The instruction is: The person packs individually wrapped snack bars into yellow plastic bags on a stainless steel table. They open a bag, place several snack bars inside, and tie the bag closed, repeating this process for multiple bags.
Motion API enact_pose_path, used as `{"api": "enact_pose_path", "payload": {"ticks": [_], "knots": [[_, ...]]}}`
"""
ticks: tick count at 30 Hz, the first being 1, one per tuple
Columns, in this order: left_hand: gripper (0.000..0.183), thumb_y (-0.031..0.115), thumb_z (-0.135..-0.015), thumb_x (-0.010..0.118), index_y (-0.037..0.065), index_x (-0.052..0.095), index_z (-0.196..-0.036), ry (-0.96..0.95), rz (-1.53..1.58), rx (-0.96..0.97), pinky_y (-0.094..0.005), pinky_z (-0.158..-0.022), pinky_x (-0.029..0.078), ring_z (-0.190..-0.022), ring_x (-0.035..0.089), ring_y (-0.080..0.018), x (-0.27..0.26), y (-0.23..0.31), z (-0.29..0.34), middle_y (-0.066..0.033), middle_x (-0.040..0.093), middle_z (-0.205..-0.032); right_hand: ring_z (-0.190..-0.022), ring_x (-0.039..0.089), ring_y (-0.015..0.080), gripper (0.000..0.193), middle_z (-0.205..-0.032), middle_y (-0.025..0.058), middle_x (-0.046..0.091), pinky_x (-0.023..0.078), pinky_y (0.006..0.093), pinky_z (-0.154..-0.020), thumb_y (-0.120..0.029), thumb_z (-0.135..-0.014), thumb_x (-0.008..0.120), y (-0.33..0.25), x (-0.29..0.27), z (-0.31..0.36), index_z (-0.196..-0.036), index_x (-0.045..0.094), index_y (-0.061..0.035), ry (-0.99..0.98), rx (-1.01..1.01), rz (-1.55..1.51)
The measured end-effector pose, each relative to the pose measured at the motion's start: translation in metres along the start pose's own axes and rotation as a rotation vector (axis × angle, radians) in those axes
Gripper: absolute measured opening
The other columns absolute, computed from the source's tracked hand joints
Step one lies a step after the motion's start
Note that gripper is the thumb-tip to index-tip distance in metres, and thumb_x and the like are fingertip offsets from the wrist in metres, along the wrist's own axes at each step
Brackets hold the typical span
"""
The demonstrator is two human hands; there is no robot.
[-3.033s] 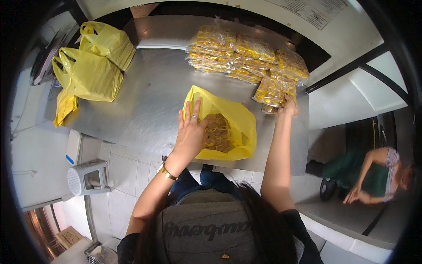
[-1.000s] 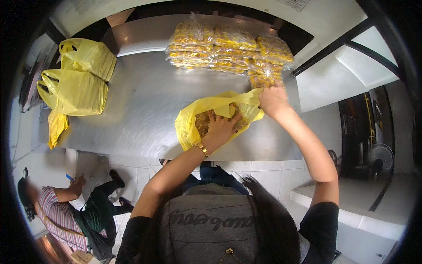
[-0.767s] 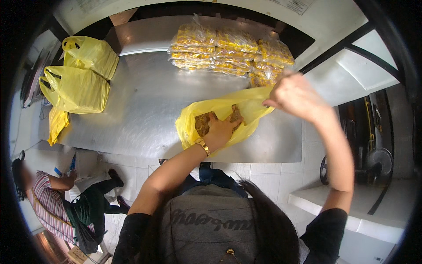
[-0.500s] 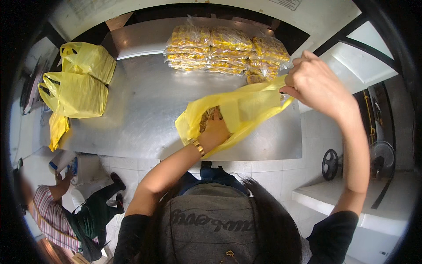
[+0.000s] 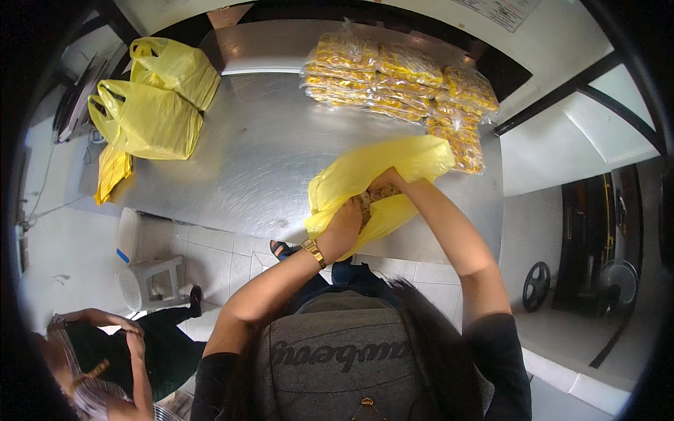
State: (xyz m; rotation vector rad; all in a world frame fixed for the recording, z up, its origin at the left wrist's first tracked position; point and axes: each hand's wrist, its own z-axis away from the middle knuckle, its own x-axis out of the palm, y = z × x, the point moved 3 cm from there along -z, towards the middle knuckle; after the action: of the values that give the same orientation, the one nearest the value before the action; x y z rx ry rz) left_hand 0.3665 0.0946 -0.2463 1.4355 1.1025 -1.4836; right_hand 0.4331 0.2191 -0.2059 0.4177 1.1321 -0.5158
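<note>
In front of me at the table's near side, an open yellow plastic bag [image 5: 414, 156] lies spread, with a brown patterned packet [image 5: 366, 210] inside its mouth. My left hand [image 5: 342, 228], with a gold watch at the wrist, reaches in from the left and closes round the packet's near side. From the right my right hand [image 5: 387, 181] reaches into the bag, fingers bent against the packet's far side. Bag and packet hide part of the fingertips of both hands. How many packets are inside I cannot tell.
Clear-wrapped yellow and brown packets [image 5: 411, 67] stand stacked at the back right of the metal table [image 5: 256, 161]. Two filled yellow bags [image 5: 151, 126] stand at the left, beside a folded yellow bag [image 5: 112, 172]. A seated person [image 5: 133, 358] is at lower left, near a plastic stool [image 5: 151, 281].
My right hand has let go of the bag's raised edge and moved down into the bag. The bag's right side has dropped onto the table. The seated person has changed posture.
</note>
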Motion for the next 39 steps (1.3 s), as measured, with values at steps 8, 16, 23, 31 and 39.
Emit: {"api": "enact_pose_path", "payload": {"ticks": [8,16,23,31,39], "knots": [[0.031,0.014,-0.082,0.052,-0.001,0.057,-0.108,-0.053,0.128,-0.021,-0.0355,-0.087,0.045,-0.096,0.06,-0.0259,0.038,-0.03,-0.008,-0.0175,0.061,-0.103,-0.083,0.064,0.0332,0.019,-0.093,0.0125,0.067,0.051,0.0392,-0.073,-0.014,-0.079,0.055,0.027,0.001,0.022,-0.092,0.066,-0.0051,0.559,-0.021,-0.305],[0.039,0.0,-0.077,0.054,0.005,0.052,-0.115,0.186,-0.212,0.075,-0.0214,-0.053,0.052,-0.07,0.056,-0.0124,-0.142,-0.085,0.06,-0.005,0.051,-0.111,-0.089,0.064,0.0308,0.029,-0.099,0.0114,0.066,0.051,0.038,-0.076,-0.013,-0.081,0.055,0.054,-0.075,0.11,-0.11,0.06,-0.0094,0.042,0.257,-0.018],[0.037,0.005,-0.074,0.058,0.01,0.056,-0.111,0.618,-0.137,-0.203,-0.0388,-0.064,0.049,-0.08,0.057,-0.0269,-0.209,-0.141,0.035,-0.0089,0.055,-0.097,-0.089,0.064,0.0295,0.059,-0.092,0.013,0.067,0.052,0.0372,-0.078,-0.006,-0.066,0.07,0.064,-0.165,0.155,-0.123,0.055,-0.0119,-0.035,0.318,0.126],[0.026,0.019,-0.095,0.045,0.0,0.059,-0.105,0.275,1.602,-0.408,-0.0206,-0.067,0.053,-0.079,0.062,-0.0077,-0.254,-0.198,-0.002,-0.0055,0.064,-0.09,-0.083,0.064,0.0324,0.055,-0.082,0.0168,0.065,0.053,0.0384,-0.072,-0.005,-0.059,0.076,0.061,-0.227,0.184,-0.113,0.063,-0.0065,0.26,0.467,0.212],[0.027,0.015,-0.095,0.047,-0.005,0.054,-0.111,0.172,1.959,-0.483,-0.0192,-0.066,0.053,-0.077,0.062,-0.0073,-0.228,-0.141,0.011,-0.0064,0.063,-0.093,-0.075,0.063,0.0241,0.052,-0.079,0.0113,0.065,0.051,0.032,-0.076,-0.008,-0.069,0.07,0.062,-0.192,0.191,-0.119,0.06,-0.0051,0.172,0.208,-0.256]]}}
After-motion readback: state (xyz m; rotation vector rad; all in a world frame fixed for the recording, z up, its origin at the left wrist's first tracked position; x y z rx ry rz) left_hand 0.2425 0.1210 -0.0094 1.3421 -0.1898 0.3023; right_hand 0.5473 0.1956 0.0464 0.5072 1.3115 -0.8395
